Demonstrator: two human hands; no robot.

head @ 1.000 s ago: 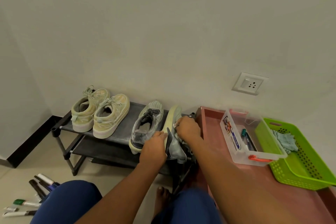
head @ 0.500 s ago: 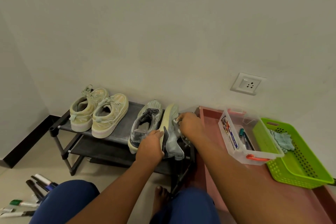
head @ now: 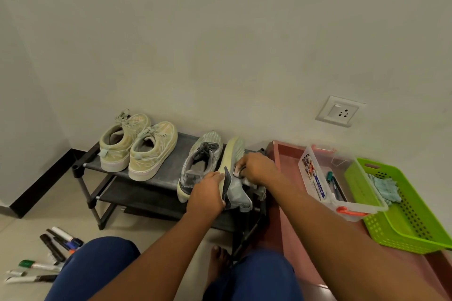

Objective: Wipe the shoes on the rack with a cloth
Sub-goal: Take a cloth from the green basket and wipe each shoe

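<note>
A low black shoe rack (head: 171, 171) stands against the wall. At its left end sits a pair of pale green sneakers (head: 139, 146). To the right, one grey running shoe (head: 200, 161) rests flat. Its mate (head: 234, 178) is tipped on its side at the rack's right end, pale sole facing left. My left hand (head: 208, 193) grips this tipped shoe at the heel and sole. My right hand (head: 256, 168) presses a small crumpled cloth (head: 244, 178) against the shoe's upper; most of the cloth is hidden under the fingers.
A reddish tray (head: 281, 178) lies to the right, holding a clear plastic box (head: 318, 178) with pens and a green basket (head: 403, 222) with a light blue cloth (head: 386, 188). Several markers (head: 56, 247) are scattered on the floor at lower left. My knees and a bare foot (head: 220, 264) are below.
My right hand with the cloth has shifted slightly toward the heel along the tipped shoe's upper, after moving toward the toe. My left hand keeps its hold on the shoe.
</note>
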